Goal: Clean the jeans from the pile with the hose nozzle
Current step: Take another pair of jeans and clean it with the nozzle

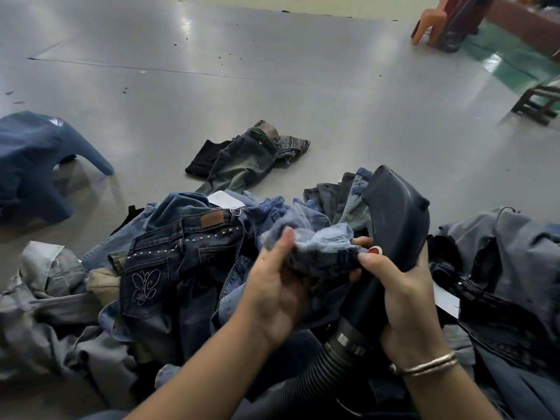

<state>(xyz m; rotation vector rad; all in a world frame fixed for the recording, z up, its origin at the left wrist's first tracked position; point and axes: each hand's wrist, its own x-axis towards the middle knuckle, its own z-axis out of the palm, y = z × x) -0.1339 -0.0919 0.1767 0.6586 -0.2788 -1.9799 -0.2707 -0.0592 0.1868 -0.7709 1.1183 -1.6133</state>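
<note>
Cleaning step in hand, by the look of it: nozzle [394, 219] held against a bunched fold of light-blue denim [321, 247] at the top of the pile [181, 268].

Right hand [403, 298] wrapped round the nozzle's neck, fingers curled, thumb near a small red button [375, 251]. Left hand [275, 289] pinches the denim fold, thumb on top, fingers under, pulling it toward the nozzle. Fold and nozzle touch; the nozzle mouth itself is hidden, facing away.

Next move, as I judge it: keep the cloth taut with the left hand and draw the nozzle along it, else the soft fabric may bunch or be pulled in. Then turn to a fresh patch.

Materials:
- Nozzle: dark matte plastic, broad and flat, rounded corners, narrowing to a neck.
- Hose [318, 368]: black, ribbed, flexible, joined by a collar with a metal band.
- Light denim: thin, washed, crumpled.
- Dark jeans [169, 268] just left of the hands: stiff indigo, stud rows, stitched butterfly on the pocket, brown waist patch.
- Grey jeans to both sides of the pile, limp and creased.

Desk [272, 86]: smooth grey, glossy, flecked with lint. One pair [245, 159] lies apart on it, beyond the pile.
</note>
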